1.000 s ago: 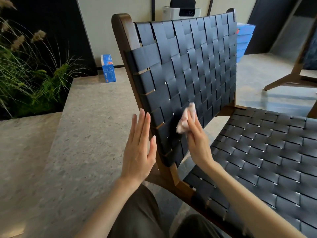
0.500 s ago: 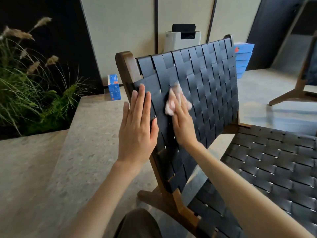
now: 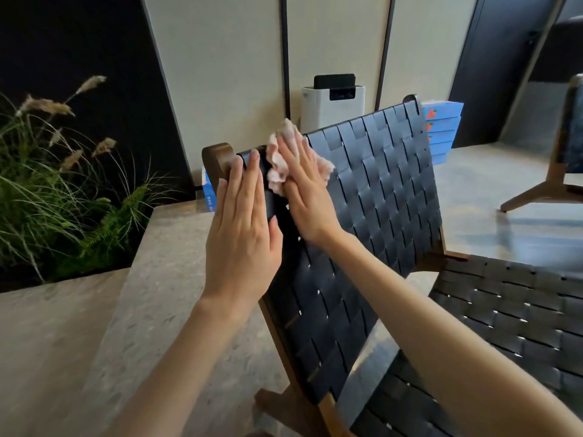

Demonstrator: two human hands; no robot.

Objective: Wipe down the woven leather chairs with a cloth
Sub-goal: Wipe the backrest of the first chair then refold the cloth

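Woven black leather chair (image 3: pixel 378 200): your right hand (image 3: pixel 307 200), fingers straight together, presses crumpled pinkish cloth (image 3: pixel 279 171) on backrest; left hand (image 3: pixel 243 234) flat at frame edge, fingers together.

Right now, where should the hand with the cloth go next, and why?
Probably slide the right hand and its cloth sideways along the top of the woven backrest, toward the far corner. The cloth sits pressed at the near top corner, by the wooden post, while the left hand lies flat against that edge.

Bare forearms (image 3: pixel 189 342), L grip (image 3: pixel 243 244), R grip (image 3: pixel 307 197); short nails.
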